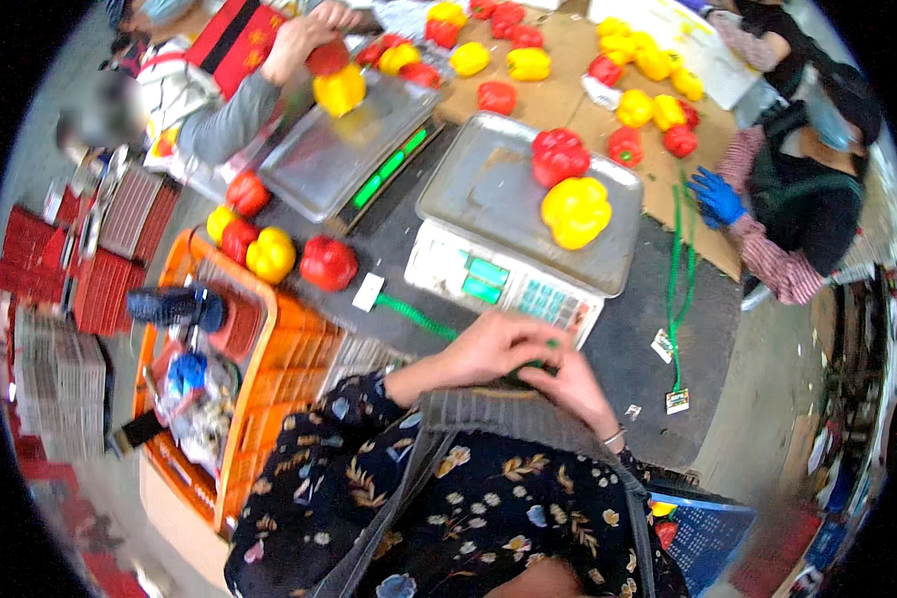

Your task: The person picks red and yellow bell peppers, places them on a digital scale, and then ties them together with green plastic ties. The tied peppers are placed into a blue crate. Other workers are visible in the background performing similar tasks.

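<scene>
In front of my waist, my left hand [478,349] and my right hand [573,384] come together with fingers bent and pinched. A green mesh net [419,317] runs from under my left hand towards a white tag [368,292] at its far end. Bits of green show between my fingers on both sides; the fingertips partly hide how the net is gripped. Just beyond my hands stands a weighing scale [488,279] with a metal tray [478,179]. On the tray's right part sit a red bell pepper [559,156] and a yellow bell pepper [575,213], touching.
Another scale [344,149] stands at the far left, where a co-worker's hand [304,45] holds peppers. Several peppers lie on cardboard [558,100]. At right are green nets [680,279] and a co-worker's blue glove [716,196]. An orange crate [249,399] stands left.
</scene>
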A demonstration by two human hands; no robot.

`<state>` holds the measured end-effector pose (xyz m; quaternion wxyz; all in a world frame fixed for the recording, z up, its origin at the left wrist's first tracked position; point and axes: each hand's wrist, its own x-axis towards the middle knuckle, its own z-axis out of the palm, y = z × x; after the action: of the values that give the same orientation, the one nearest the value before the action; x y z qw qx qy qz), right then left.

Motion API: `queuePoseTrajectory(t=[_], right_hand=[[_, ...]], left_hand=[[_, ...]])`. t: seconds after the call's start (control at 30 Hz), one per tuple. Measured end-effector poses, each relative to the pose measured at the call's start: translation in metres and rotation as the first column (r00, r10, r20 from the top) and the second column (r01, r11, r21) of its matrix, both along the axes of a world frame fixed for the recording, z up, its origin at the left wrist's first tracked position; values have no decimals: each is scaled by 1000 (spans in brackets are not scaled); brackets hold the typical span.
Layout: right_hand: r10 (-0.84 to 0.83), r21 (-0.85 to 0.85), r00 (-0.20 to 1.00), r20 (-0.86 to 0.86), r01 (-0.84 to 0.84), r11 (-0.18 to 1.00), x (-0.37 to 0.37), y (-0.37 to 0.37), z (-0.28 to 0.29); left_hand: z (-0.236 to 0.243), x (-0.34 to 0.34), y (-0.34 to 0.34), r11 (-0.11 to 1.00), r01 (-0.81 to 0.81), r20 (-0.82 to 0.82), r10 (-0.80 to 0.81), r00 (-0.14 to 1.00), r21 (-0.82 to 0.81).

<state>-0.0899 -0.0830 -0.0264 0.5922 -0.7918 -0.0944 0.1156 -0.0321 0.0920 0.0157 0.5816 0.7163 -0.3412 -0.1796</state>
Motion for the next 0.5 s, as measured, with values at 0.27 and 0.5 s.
queuePoseTrajectory(t=[0.27, 0.5], right_hand=[[-323, 205, 940, 105, 298, 932, 4, -28, 23], [-357, 45, 896, 265, 358, 933, 3, -28, 22]], left_hand=[[-20, 1, -18, 982, -167, 19, 166, 986, 86], [-22, 6, -24, 994, -53, -29, 56, 998, 99]])
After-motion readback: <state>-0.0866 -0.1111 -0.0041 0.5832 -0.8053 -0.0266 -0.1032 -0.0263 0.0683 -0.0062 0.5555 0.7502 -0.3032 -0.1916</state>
